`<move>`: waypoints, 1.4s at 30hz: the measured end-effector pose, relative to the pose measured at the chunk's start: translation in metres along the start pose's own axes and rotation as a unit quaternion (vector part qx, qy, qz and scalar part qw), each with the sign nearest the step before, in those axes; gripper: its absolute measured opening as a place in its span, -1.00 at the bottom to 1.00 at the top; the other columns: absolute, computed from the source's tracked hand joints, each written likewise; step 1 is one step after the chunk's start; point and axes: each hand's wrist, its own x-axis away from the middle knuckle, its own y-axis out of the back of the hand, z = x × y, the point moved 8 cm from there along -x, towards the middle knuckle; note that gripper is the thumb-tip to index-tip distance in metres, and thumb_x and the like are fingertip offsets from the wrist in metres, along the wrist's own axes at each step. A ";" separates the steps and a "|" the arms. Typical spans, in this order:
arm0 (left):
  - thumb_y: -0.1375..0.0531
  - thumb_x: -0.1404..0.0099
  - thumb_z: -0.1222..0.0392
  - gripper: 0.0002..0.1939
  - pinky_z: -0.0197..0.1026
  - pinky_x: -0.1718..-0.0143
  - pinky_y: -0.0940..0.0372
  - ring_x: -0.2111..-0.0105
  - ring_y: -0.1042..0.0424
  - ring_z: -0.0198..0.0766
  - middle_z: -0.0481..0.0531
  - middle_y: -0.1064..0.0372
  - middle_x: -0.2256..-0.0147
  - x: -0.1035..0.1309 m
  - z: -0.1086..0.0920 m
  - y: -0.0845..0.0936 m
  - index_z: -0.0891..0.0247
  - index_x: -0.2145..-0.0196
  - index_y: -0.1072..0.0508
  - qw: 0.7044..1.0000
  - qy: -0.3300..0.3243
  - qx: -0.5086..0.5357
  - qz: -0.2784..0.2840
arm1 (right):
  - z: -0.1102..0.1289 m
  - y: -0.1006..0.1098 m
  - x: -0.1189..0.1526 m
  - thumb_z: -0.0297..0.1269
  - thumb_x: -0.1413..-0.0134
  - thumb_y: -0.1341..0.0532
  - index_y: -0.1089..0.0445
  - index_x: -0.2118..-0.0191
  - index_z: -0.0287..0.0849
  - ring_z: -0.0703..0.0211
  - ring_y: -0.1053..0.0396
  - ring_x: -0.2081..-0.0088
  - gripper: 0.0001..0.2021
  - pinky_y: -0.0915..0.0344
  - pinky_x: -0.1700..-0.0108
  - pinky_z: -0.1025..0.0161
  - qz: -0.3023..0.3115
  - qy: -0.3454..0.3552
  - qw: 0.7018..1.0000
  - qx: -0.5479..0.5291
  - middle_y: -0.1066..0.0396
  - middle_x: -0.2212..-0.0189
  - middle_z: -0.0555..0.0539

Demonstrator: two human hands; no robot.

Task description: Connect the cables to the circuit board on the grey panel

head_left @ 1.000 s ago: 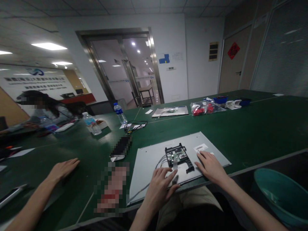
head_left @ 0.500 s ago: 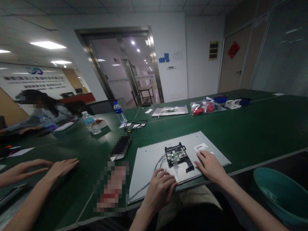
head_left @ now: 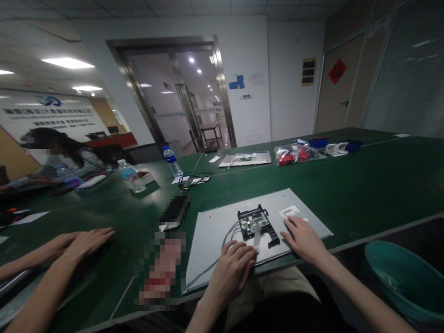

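Note:
A flat grey metal panel (head_left: 215,231) lies on the green table at its front edge. On it sit a black plastic bracket (head_left: 273,238) and a small green circuit board (head_left: 252,223); grey cables (head_left: 227,235) run off to the left. From the board a pale flat strip (head_left: 257,235) comes down to the fingertips of my left hand (head_left: 234,267), closed with its fingers bent at the strip's lower end. Whether the strip is tape or ribbon cable, I cannot tell. My right hand (head_left: 305,238) rests open on the panel beside a white label (head_left: 289,211).
Left of the panel are another person's hands (head_left: 83,245), close to blurred-out items (head_left: 163,268). Two water bottles (head_left: 172,162) and a coiled black cable (head_left: 194,181) stand farther back. Behind are a second panel (head_left: 225,161) and bagged red parts (head_left: 286,158). A teal bin (head_left: 378,259) is at lower right.
My left hand has shifted slightly up and right. The pale strip's lower part has swung right, showing more of the board. My right hand stays in place.

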 end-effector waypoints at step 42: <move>-0.04 -0.43 0.24 -0.62 0.12 -0.16 -0.16 -0.11 -0.30 -0.01 0.12 -0.36 -0.10 0.000 -0.005 -0.017 0.20 -0.17 -0.31 1.000 0.006 -0.018 0.005 | -0.001 -0.003 0.000 -0.05 -0.33 -0.03 -0.30 -0.16 -0.19 -0.12 -0.28 -0.09 -0.57 -0.20 -0.09 0.01 0.003 -0.001 1.000 -0.003 -0.34 -0.07 -0.27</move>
